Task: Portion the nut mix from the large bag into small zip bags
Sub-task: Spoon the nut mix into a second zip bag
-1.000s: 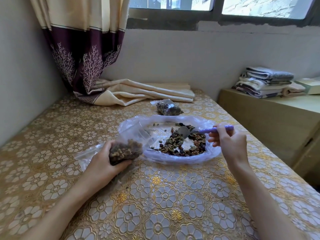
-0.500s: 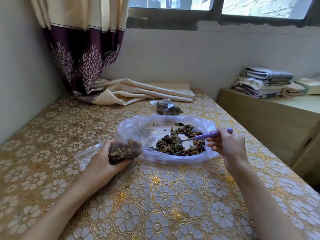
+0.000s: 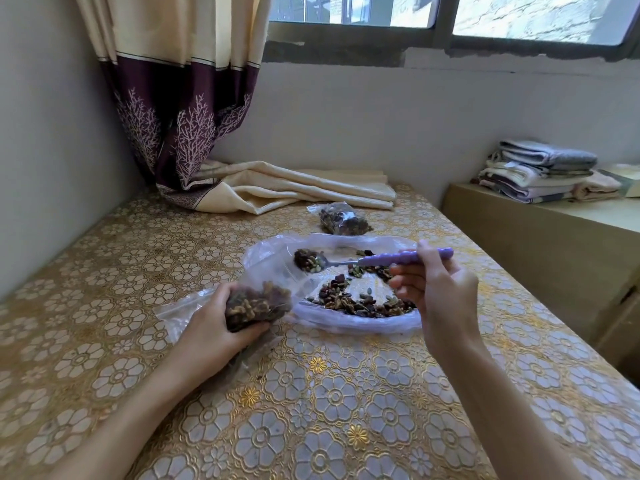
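clear plastic is blurring the mouth of the small zip bag (image 3: pixel 256 303) my left hand (image 3: pixel 211 327) is gripping, so i cannot tell how wide it is gaping. gold floral tablecloth (image 3: pixel 311 410) is covering the table under a window. my right hand (image 3: pixel 440 289) is pinching a purple-handled spoon (image 3: pixel 363 260), loaded with nut mix, over the large bag (image 3: pixel 346 271). 1 filled bag (image 3: pixel 343 220) is lying beyond, near the curtain (image 3: pixel 180 109).

L hand (image 3: pixel 221 323) curled gripping, R hand (image 3: pixel 440 289) raised, pinching
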`<act>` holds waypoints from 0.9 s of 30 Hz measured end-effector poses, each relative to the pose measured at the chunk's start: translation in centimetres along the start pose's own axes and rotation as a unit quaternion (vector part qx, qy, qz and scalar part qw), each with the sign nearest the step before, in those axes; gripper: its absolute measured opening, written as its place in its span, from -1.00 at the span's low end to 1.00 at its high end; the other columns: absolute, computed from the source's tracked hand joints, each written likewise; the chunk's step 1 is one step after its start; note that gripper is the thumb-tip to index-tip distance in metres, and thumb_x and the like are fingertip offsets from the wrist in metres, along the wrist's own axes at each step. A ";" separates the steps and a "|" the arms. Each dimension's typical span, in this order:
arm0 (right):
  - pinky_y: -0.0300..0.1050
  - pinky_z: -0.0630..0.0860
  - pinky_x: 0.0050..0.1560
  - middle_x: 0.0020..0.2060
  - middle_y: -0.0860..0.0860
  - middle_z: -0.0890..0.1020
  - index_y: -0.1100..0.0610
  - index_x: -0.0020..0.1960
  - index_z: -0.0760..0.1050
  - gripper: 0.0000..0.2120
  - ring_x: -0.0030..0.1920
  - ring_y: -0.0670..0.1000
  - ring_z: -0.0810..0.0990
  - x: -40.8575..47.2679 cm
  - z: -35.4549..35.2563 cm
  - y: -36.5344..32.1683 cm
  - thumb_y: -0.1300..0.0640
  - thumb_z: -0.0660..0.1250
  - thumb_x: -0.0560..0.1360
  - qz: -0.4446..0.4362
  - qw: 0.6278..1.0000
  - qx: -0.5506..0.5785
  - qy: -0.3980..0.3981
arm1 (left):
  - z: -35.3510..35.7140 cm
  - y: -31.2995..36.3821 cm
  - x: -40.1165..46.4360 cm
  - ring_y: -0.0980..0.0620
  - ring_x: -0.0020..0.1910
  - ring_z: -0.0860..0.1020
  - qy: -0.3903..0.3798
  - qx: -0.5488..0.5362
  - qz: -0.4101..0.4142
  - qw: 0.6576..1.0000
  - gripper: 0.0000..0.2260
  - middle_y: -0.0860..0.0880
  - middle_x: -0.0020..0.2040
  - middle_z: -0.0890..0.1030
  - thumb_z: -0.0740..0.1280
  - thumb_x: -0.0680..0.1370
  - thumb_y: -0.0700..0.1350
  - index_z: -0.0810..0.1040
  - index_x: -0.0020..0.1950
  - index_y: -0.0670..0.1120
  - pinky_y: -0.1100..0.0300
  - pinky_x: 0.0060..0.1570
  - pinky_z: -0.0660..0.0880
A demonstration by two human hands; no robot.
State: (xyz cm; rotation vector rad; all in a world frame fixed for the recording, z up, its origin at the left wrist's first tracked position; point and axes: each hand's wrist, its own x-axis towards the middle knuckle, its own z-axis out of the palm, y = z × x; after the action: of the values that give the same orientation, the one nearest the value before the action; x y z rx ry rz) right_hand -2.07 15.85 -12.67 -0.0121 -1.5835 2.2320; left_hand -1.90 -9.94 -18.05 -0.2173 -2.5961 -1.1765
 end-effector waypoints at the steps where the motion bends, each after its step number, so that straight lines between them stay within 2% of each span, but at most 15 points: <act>1: -0.27 0.47 -0.49 -0.47 0.10 0.62 0.30 -0.21 0.54 -0.71 -0.50 -0.01 0.56 -0.5 0.5 0.0 0.14 0.21 0.58 -0.005 1.000 -0.005 -0.017 | 0.0 -0.1 0.0 0.39 -0.09 0.45 -0.001 0.000 -0.001 1.000 -0.59 0.24 -0.07 0.54 0.51 0.32 -0.01 0.39 0.05 0.13 0.45 -0.19 0.34; 7: -0.26 0.55 -0.38 -0.41 0.07 0.66 0.19 -0.24 0.58 -0.73 -0.42 0.02 0.63 -3.4 3.0 0.2 0.15 0.22 0.56 -0.062 0.987 -0.037 -0.147 | 0.0 -0.2 0.1 0.45 -0.13 0.42 -0.001 0.003 -0.003 1.000 -0.55 0.29 -0.10 0.50 0.51 0.32 0.01 0.35 0.09 0.15 0.49 -0.22 0.31; 12: -0.24 0.58 -0.29 -0.36 -0.01 0.68 0.20 -0.10 0.55 -0.80 -0.34 0.00 0.66 -3.7 3.2 0.1 0.09 0.25 0.44 -0.107 0.970 -0.056 -0.212 | 0.0 0.0 0.0 0.49 -0.16 0.41 0.001 0.000 -0.005 1.000 -0.53 0.31 -0.12 0.48 0.51 0.31 0.01 0.33 0.09 0.18 0.52 -0.24 0.31; 15: -0.24 0.58 -0.26 -0.32 -0.04 0.70 0.20 -0.05 0.53 -0.88 -0.31 0.00 0.67 -3.4 2.8 0.1 0.21 0.22 0.52 -0.112 0.964 -0.065 -0.232 | 0.0 0.1 0.0 0.50 -0.16 0.41 0.001 -0.005 -0.005 1.000 -0.55 0.30 -0.13 0.49 0.51 0.31 0.01 0.33 0.05 0.20 0.52 -0.24 0.32; 18: -0.26 0.57 -0.25 -0.30 -0.08 0.70 0.18 -0.05 0.53 -0.82 -0.30 -0.03 0.67 -3.0 2.3 0.1 0.35 0.18 0.56 -0.114 0.963 -0.076 -0.234 | -0.1 0.1 0.0 0.48 -0.15 0.40 -0.001 -0.002 -0.004 1.000 -0.56 0.31 -0.12 0.49 0.50 0.31 0.02 0.33 0.04 0.20 0.50 -0.23 0.31; 22: -0.26 0.56 -0.27 -0.33 0.02 0.68 0.17 -0.08 0.57 -0.79 -0.32 -0.01 0.66 -2.5 1.6 0.0 0.37 0.20 0.52 -0.123 0.967 -0.071 -0.213 | 0.0 -0.1 0.1 0.50 -0.18 0.39 -0.003 0.007 -0.002 1.000 -0.61 0.31 -0.14 0.49 0.50 0.31 0.03 0.34 -0.04 0.24 0.48 -0.23 0.29; 27: -0.21 0.55 -0.33 -0.33 0.12 0.68 0.25 -0.11 0.56 -0.80 -0.36 0.03 0.63 -1.6 0.9 -0.5 0.41 0.18 0.53 -0.133 0.975 -0.048 -0.170 | 0.0 -0.2 0.1 0.49 -0.15 0.45 -0.001 -0.002 0.001 1.000 -0.57 0.27 -0.12 0.53 0.50 0.29 0.07 0.35 0.03 0.21 0.43 -0.21 0.34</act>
State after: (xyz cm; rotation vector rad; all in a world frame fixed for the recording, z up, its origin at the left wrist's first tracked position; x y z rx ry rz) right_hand -0.65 14.64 -12.29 0.5508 -1.7452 2.0225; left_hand -2.03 -10.12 -18.16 -0.2215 -2.5958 -1.1816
